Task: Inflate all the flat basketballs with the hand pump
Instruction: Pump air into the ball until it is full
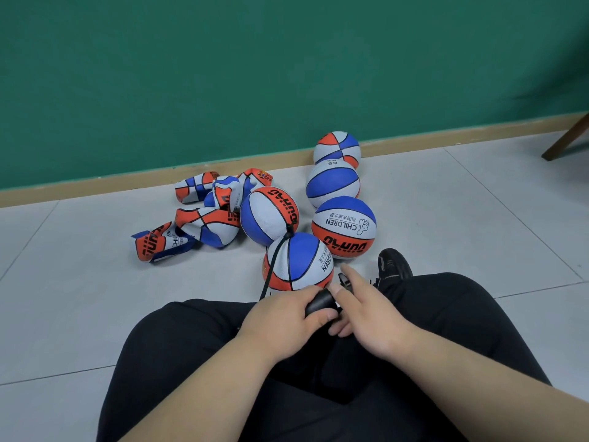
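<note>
A black hand pump (320,302) lies over my lap, with my left hand (280,317) shut around its barrel. My right hand (366,307) is at the pump's handle end, fingers partly spread; its grip is unclear. The pump's black hose (275,260) runs up over the nearest round basketball (298,261) to the valve of the ball behind it (269,215). Three more round balls (343,226) (332,184) (337,149) line up toward the wall. Several flat, crumpled basketballs (204,215) lie in a heap to the left.
I sit on a grey tiled floor (79,298) with my black-trousered legs (430,314) spread and a black shoe (393,264) by the balls. A green wall with a tan skirting board (127,183) stands behind. A wooden furniture leg (567,138) shows at the far right.
</note>
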